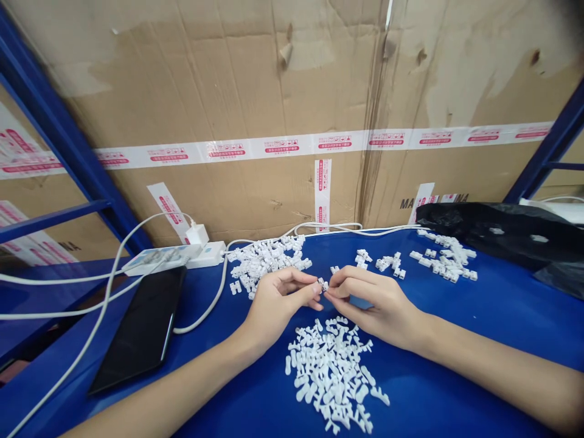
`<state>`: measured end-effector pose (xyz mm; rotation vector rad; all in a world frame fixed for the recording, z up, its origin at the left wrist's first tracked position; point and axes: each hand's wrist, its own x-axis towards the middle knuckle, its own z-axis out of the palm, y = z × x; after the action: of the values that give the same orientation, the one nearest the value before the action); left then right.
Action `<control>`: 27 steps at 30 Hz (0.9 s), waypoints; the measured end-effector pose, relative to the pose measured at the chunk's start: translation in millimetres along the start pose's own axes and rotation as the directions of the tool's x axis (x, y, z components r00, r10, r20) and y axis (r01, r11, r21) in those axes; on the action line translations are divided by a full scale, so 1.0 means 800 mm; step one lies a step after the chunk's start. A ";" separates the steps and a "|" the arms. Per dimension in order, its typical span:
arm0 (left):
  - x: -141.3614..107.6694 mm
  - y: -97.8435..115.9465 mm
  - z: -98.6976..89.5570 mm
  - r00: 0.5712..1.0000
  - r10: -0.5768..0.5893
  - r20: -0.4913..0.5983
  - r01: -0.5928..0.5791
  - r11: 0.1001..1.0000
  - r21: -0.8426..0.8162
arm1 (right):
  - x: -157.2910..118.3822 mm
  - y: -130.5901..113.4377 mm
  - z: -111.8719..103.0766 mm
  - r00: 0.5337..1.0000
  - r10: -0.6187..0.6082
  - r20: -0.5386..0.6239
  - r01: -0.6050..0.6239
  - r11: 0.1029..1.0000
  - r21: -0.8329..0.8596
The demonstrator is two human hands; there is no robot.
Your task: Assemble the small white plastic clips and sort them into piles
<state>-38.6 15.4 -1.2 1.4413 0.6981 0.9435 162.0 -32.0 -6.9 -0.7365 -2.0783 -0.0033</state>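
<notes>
Between my two hands is a small white plastic connector block (323, 284), gripped at its left side by my left hand (285, 293) and at its right side by my right hand (371, 298). Both hands are closed in a pinch, and the fingertips partly hide the block. Just below them lies a heap of small white plastic lever-shaped pieces (331, 368). Behind my left hand sits a pile of white connector blocks (267, 258). A few loose blocks (390, 263) lie beyond my right hand, with another group of blocks (449, 258) farther right.
A black phone (139, 328) lies at the left, beside a white power strip (176, 257) with cables and a charger (197, 234). A black plastic bag (493, 237) is at the back right. Cardboard boxes (237, 91) stand behind the blue table (438, 389), between blue metal posts.
</notes>
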 end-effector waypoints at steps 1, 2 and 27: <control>0.000 0.000 0.000 1.000 0.000 -0.002 0.000 1.000 -0.001 | 0.000 0.000 0.000 1.000 0.000 0.003 0.000 1.000 0.002; 0.000 0.000 0.000 1.000 0.002 -0.002 -0.002 1.000 0.000 | 0.000 0.000 0.000 1.000 0.000 0.005 0.000 1.000 0.003; -0.006 0.002 0.006 0.987 0.160 0.009 -0.160 0.982 0.098 | -0.001 0.001 -0.004 1.000 -0.016 0.020 0.015 1.000 0.027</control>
<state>-37.1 8.4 0.0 1.6035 0.6429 1.0437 165.1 -32.5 -5.9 -0.7066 -2.0994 0.0240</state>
